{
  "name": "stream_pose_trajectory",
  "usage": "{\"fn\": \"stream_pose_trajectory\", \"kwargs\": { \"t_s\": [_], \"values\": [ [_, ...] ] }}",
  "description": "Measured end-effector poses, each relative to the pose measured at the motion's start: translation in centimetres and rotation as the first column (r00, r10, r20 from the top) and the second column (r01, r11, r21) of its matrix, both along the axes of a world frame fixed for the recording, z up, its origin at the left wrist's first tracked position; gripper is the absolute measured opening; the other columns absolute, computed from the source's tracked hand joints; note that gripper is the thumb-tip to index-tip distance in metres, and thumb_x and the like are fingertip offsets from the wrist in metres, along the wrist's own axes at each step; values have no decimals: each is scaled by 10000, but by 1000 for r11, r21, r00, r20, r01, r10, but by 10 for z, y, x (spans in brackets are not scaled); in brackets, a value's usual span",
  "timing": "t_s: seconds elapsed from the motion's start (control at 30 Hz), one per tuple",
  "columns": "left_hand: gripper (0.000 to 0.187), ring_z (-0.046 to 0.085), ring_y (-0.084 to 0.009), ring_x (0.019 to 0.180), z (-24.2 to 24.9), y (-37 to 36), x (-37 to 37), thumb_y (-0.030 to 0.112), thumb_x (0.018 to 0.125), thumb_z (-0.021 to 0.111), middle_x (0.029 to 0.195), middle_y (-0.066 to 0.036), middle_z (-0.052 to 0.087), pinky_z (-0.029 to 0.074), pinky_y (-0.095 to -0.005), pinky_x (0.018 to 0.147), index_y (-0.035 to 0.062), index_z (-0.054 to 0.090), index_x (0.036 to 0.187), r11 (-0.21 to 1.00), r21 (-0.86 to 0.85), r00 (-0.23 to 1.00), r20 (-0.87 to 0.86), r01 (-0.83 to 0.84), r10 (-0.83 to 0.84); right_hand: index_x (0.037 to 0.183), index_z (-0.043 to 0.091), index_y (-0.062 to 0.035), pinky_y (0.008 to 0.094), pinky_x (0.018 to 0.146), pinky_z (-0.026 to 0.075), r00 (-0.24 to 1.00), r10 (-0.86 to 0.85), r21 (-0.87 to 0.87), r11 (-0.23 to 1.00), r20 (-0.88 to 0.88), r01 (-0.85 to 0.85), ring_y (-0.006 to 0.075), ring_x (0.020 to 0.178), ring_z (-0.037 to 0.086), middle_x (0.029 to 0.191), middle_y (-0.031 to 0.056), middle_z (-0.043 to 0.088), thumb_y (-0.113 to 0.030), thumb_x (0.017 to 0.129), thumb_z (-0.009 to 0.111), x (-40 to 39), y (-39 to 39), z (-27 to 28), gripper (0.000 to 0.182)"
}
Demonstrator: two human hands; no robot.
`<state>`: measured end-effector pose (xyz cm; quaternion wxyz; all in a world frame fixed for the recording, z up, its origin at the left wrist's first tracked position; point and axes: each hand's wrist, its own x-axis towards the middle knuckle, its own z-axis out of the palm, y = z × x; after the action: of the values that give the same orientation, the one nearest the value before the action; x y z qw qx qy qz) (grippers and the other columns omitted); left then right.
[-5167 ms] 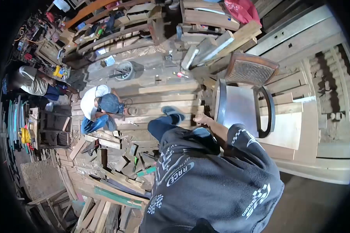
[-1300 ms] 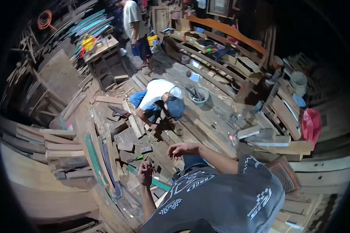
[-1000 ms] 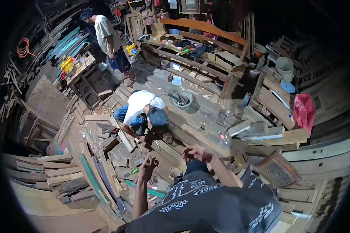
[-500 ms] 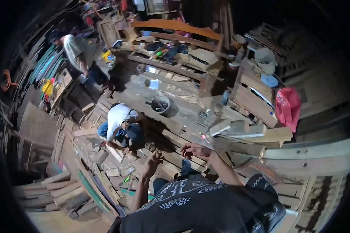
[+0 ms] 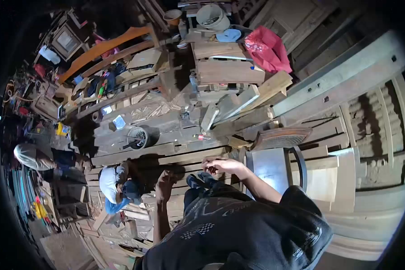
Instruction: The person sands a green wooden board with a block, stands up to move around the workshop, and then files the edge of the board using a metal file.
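My left hand is raised in the air in front of my dark shirt, its fingers loosely bent and nothing visible in them. Across from it my right hand hangs over the plank floor, fingers half curled and apart, also without an object. Both hands are apart from each other and touch nothing I can see. Below them, my feet stand on the planks. A crouching co-worker in a white top and dark cap is left of my left hand.
A bucket with dark contents stands ahead. Stacked boards and a red bag lie beyond my right hand. At right is a chair with a curved frame. Another person stands far left, and a cluttered bench is at the back.
My view has turned to the right, so the bucket, bench and co-workers sit further left. The chair at right has come into view. My hands stay raised, without anything visible in them.
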<state>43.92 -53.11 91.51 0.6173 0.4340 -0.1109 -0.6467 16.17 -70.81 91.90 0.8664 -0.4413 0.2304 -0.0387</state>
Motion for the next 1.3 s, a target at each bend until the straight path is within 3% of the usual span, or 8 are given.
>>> {"fn": "stream_pose_trajectory", "kwargs": {
  "t_s": [0.07, 0.1, 0.2, 0.63, 0.73, 0.87, 1.23, 1.3],
  "values": [
    [80, 535, -218, 843, 9, -22, -4, 178, 779, 520, 856, -14, 452, 434, -351, 757, 123, 483, 824, 986, 167, 1000, 15, -11, 8, 1151, 603, -63, 225, 717, 458, 992, -115, 46, 992, -42, 117, 70, 818, 577, 967, -2, 643, -277, 991, 547, -16, 4, 14, 273],
    [109, 501, -209, 849, -10, -28, 7, 182, 752, 539, 860, -16, 448, 414, -342, 789, 120, 468, 806, 985, -97, 990, -6, 139, -141, 1156, 597, -56, 220, 711, 453, 988, -148, 121, 981, -38, 151, 61, 817, 574, 979, -9, 645, -284, 983, 555, -21, 5, 3, 289],
    [138, 484, -207, 869, 8, -44, 9, 179, 718, 550, 871, -22, 445, 395, -335, 823, 116, 454, 795, 967, -102, 972, -11, 233, -235, 1131, 581, -42, 205, 703, 445, 981, -184, 126, 974, -65, 191, 55, 819, 552, 950, -6, 616, -215, 1001, 550, -29, 7, 4, 218],
    [171, 404, -185, 783, 12, -21, 20, 192, 706, 519, 835, -12, 376, 385, -337, 801, 111, 385, 775, 983, -48, 980, 102, 175, -169, 1151, 586, -49, 258, 748, 478, 980, -177, 111, 976, -86, 186, 98, 839, 579, 981, 28, 641, -287, 986, 552, -3, 31, -5, 291],
    [117, 494, -194, 836, -9, -1, 31, 189, 762, 520, 886, -8, 466, 414, -358, 829, 131, 450, 838, 993, -29, 992, 69, 112, -110, 1100, 622, -46, 231, 680, 479, 961, -163, 40, 983, -225, 176, 93, 785, 587, 955, 23, 653, -268, 987, 550, -6, 36, -13, 260],
    [345, 557, -207, 948, -15, 20, 33, 471, 937, 521, 901, -5, 503, 405, -348, 782, 127, 501, 923, 990, -16, 990, 25, 140, -139, 1017, 650, -43, 225, 623, 464, 900, -278, 71, 945, -336, 318, 85, 720, 570, 883, 17, 649, -256, 978, 532, -31, 47, -41, 247],
    [275, 589, -184, 936, -19, 44, -6, 271, 958, 544, 974, -57, 604, 429, -327, 809, 13, 608, 1024, 976, 204, 968, 216, 81, -126, 1086, 601, -44, 256, 669, 445, 902, -282, 166, 922, -327, 349, 116, 756, 567, 911, 31, 635, -276, 994, 499, -66, 53, -53, 269],
    [282, 598, -192, 932, -21, 50, -11, 261, 965, 538, 998, -71, 616, 437, -332, 809, 6, 608, 1063, 974, 219, 963, 242, 65, -118, 1048, 627, -18, 237, 570, 477, 892, -271, 147, 928, -362, 342, 94, 691, 572, 899, 53, 668, -242, 1000, 513, -68, 54, -66, 256]
  ]
}}
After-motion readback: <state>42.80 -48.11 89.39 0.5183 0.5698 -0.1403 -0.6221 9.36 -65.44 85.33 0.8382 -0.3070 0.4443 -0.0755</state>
